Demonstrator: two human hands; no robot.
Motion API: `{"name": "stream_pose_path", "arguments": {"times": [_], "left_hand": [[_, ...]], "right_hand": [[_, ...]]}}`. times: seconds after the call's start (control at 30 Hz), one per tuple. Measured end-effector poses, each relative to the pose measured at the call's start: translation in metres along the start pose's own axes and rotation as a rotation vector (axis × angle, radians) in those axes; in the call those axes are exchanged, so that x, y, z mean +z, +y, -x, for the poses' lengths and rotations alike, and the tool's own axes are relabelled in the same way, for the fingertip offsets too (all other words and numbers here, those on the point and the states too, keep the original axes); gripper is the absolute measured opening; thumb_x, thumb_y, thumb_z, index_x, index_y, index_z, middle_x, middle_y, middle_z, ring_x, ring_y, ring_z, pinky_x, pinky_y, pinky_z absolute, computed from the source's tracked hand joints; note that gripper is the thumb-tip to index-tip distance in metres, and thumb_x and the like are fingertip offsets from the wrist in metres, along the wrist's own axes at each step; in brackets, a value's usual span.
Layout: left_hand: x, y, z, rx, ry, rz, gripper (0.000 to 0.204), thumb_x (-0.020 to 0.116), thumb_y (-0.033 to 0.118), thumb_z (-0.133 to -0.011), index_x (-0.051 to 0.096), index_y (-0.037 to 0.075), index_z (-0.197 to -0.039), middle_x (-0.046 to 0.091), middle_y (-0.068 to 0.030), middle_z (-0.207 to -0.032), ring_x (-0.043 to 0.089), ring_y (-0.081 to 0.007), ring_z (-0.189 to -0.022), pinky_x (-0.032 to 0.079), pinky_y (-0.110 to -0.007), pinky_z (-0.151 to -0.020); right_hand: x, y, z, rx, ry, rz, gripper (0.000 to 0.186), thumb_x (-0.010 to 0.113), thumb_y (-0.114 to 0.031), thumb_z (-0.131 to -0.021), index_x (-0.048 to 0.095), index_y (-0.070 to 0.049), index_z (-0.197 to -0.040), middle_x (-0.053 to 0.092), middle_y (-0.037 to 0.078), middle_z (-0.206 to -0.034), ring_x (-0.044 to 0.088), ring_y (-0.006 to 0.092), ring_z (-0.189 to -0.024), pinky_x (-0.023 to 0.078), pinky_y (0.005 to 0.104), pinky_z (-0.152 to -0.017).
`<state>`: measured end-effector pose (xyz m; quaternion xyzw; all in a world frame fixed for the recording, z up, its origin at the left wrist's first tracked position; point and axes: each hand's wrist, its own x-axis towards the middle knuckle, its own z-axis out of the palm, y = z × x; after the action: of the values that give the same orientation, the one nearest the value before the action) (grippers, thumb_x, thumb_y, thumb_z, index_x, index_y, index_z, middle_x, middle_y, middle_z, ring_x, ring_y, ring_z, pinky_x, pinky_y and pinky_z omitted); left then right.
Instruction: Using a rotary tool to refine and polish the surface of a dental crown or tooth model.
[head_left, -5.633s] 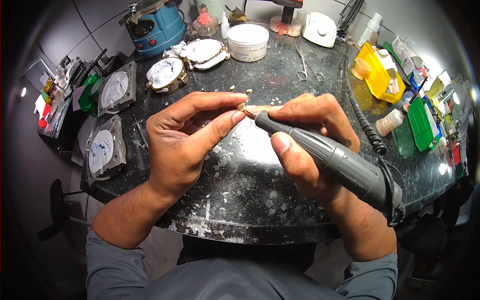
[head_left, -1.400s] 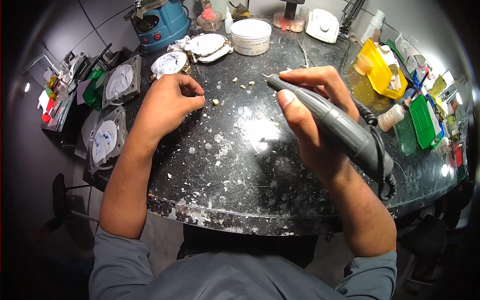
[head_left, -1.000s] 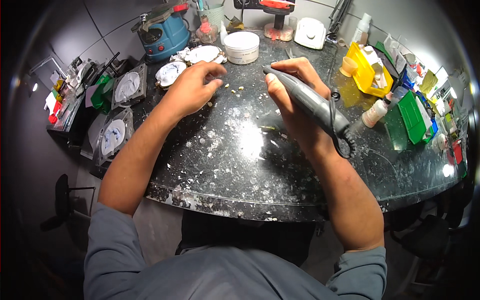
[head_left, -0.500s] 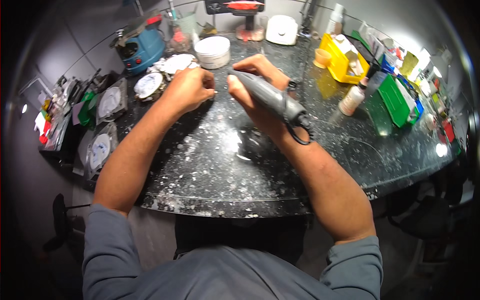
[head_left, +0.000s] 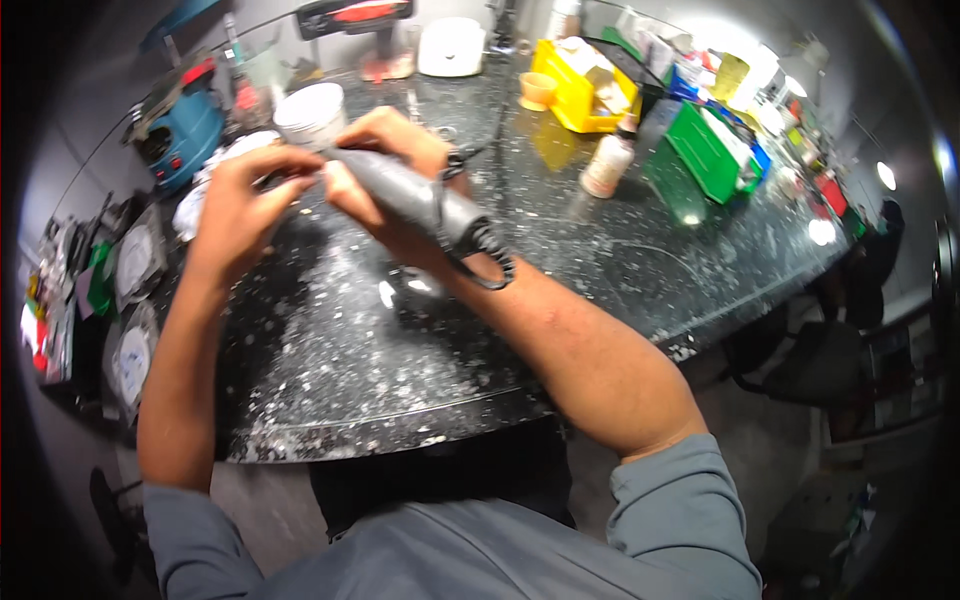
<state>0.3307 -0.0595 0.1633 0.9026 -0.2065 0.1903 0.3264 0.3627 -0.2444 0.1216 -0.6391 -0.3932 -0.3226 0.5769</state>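
On the far right of the worktop (head_left: 330,350), a yellow bin (head_left: 562,92) holds white pieces and what look like packets. A small orange cup (head_left: 537,92) stands just beside its left end; its inside is too blurred to read. Nearer and further right, a green bin (head_left: 695,155) has white sheets or cards in it. Between the two bins, slightly nearer, stands a whitish bottle (head_left: 606,168) with a dark top. On the far left is a round white tub (head_left: 310,122), contents unclear, with a blue machine (head_left: 185,140) to its left.

The right hand (head_left: 395,165) grips a grey handpiece (head_left: 410,190), fingers and thumb closed around its front, the nose pointing far left. Its coiled cord (head_left: 495,250) loops over the wrist. The right forearm slants from near right towards far left.

The left hand (head_left: 245,205) is just beside the nose, left forearm reaching almost straight away. Its thumb and index finger curve towards each other, a narrow gap between them; blur hides whether they pinch anything.
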Motion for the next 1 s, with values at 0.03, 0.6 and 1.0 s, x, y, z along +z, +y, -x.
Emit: {"name": "stream_pose_path", "arguments": {"times": [0.03, 0.6, 1.0], "left_hand": [[-0.002, -0.006, 0.008, -0.111, -0.006, 0.253, 0.022, 0.063, 0.002, -0.077, 0.067, -0.005, -0.098, 0.069, -0.0105, -0.093, 0.063, -0.0162, -0.086, 0.047, -0.027, -0.081], [0.016, -0.014, 0.065, -0.378, 0.223, 1.092, 0.025, 0.061, 0.002, -0.084, 0.062, -0.005, -0.108, 0.066, -0.0125, -0.101, 0.062, -0.0170, -0.093, 0.047, -0.029, -0.088], [0.019, -0.003, 0.058, -0.316, 0.319, 1.149, 0.026, 0.062, 0.003, -0.084, 0.060, -0.005, -0.109, 0.065, -0.0115, -0.100, 0.062, -0.0177, -0.094, 0.046, -0.029, -0.090]], "right_hand": [[0.001, 0.001, 0.000, -0.079, 0.036, -0.017, 0.026, 0.072, -0.017, -0.072, 0.058, -0.001, -0.087, 0.061, 0.015, -0.082, 0.063, 0.0291, -0.073, 0.050, 0.0339, -0.065], [0.015, -0.029, 0.014, -0.007, -0.078, -0.202, 0.025, 0.071, -0.010, -0.069, 0.057, -0.003, -0.089, 0.059, 0.011, -0.076, 0.060, 0.0243, -0.069, 0.049, 0.0313, -0.061], [0.010, -0.034, 0.011, -0.087, -0.062, -0.209, 0.030, 0.070, -0.003, -0.067, 0.061, 0.000, -0.096, 0.061, 0.012, -0.082, 0.065, 0.0183, -0.073, 0.052, 0.0274, -0.063]]}}
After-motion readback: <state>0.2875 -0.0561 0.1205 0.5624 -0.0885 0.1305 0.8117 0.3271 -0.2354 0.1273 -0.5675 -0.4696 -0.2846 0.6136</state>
